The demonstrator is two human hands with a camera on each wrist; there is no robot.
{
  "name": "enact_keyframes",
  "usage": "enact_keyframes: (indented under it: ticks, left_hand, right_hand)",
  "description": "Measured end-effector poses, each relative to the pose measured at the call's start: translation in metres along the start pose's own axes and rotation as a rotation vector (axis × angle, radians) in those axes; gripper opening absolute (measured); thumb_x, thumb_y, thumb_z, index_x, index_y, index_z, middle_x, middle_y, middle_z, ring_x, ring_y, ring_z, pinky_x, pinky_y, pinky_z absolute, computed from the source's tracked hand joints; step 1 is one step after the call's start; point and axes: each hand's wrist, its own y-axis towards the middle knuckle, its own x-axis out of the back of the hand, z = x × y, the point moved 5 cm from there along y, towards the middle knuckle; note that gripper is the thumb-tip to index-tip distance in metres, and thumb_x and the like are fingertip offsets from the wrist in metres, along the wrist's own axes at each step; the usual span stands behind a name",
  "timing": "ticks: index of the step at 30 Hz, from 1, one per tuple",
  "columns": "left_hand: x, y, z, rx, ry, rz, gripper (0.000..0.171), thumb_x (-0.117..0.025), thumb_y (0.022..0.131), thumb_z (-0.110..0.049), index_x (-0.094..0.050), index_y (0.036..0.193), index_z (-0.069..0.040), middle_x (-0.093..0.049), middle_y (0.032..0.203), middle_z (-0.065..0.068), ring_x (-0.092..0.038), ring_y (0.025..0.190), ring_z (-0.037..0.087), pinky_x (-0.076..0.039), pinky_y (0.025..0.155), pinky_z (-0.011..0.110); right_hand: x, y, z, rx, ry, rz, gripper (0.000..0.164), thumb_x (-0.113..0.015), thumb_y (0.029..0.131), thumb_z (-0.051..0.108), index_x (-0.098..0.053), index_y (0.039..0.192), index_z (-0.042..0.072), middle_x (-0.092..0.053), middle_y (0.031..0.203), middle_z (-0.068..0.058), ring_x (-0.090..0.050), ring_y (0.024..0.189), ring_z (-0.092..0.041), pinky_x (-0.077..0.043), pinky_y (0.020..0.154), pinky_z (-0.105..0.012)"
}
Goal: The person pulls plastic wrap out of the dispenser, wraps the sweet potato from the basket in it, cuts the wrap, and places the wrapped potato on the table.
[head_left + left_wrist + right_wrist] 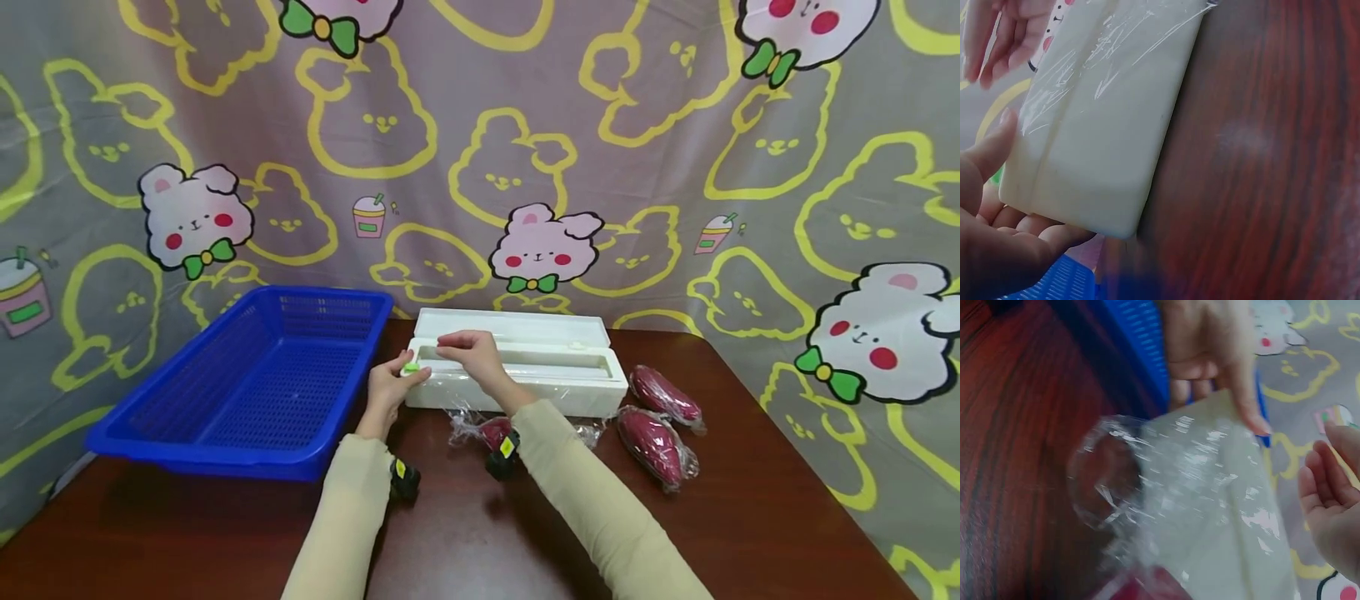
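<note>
A white cling film box [517, 397] stands on the table with its lid [517, 327] raised and a pale roll [555, 372] inside. My left hand [386, 390] grips the box's left end, thumb at the top edge near a green slider [411, 367]; in the left wrist view its fingers curl round the end. Over the left part of the box hovers my right hand [474, 357], fingers loosely bent and nothing visible in them. Clear film [1191, 469] hangs down the box front. Before the box lies a dark red, sweet-potato-like piece [495, 432] among film, partly hidden by the right wrist.
Two more film-wrapped dark red pieces, one behind [666, 395] and one nearer [654, 446], lie right of the box. A large blue plastic basket [300, 462] stands at the left. A patterned curtain [450, 192] hangs behind the brown table [750, 500].
</note>
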Motion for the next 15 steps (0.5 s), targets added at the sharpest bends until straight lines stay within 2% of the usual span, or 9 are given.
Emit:
enact_keyframes:
  ticks: [3, 4, 9, 15]
  left_hand:
    - [0.0, -0.001, 0.0, 0.014, -0.003, 0.015, 0.058, -0.075, 0.07, -0.007, -0.05, 0.121, 0.006, -0.044, 0.128, 0.018, -0.036, 0.123, 0.023, -0.032, 0.097, 0.03]
    - [0.0, -0.003, 0.0, 0.038, 0.005, 0.025, 0.056, -0.073, 0.072, -0.003, -0.048, 0.122, 0.007, -0.042, 0.129, 0.018, -0.034, 0.124, 0.025, -0.03, 0.098, 0.034]
    - [-0.002, -0.004, -0.003, 0.064, -0.045, 0.05, 0.055, -0.068, 0.072, 0.007, -0.045, 0.122, 0.009, -0.038, 0.132, 0.02, -0.031, 0.125, 0.027, -0.03, 0.097, 0.033]
    - [-0.002, -0.003, -0.006, 0.037, -0.061, 0.042, 0.056, -0.067, 0.071, 0.011, -0.044, 0.121, 0.011, -0.038, 0.131, 0.021, -0.031, 0.125, 0.027, -0.029, 0.098, 0.033]
  right_hand:
    - [-0.013, 0.0, -0.004, 0.023, -0.097, 0.018, 0.017, -0.068, 0.075, 0.0, -0.067, 0.09, -0.009, -0.066, 0.086, -0.016, -0.06, 0.075, -0.011, -0.046, 0.063, -0.02]
    - [-0.016, -0.001, -0.005, 0.033, -0.135, 0.026, 0.017, -0.069, 0.075, 0.001, -0.067, 0.089, -0.008, -0.067, 0.085, -0.015, -0.061, 0.075, -0.011, -0.046, 0.063, -0.019]
    - [-0.027, -0.001, -0.008, 0.04, -0.269, 0.051, 0.018, -0.072, 0.072, 0.004, -0.069, 0.088, -0.005, -0.067, 0.083, -0.013, -0.062, 0.073, -0.014, -0.046, 0.061, -0.017]
    - [-0.032, 0.001, -0.004, 0.038, -0.329, 0.082, 0.018, -0.074, 0.07, 0.004, -0.07, 0.085, -0.004, -0.067, 0.081, -0.012, -0.06, 0.074, -0.012, -0.045, 0.061, -0.017]
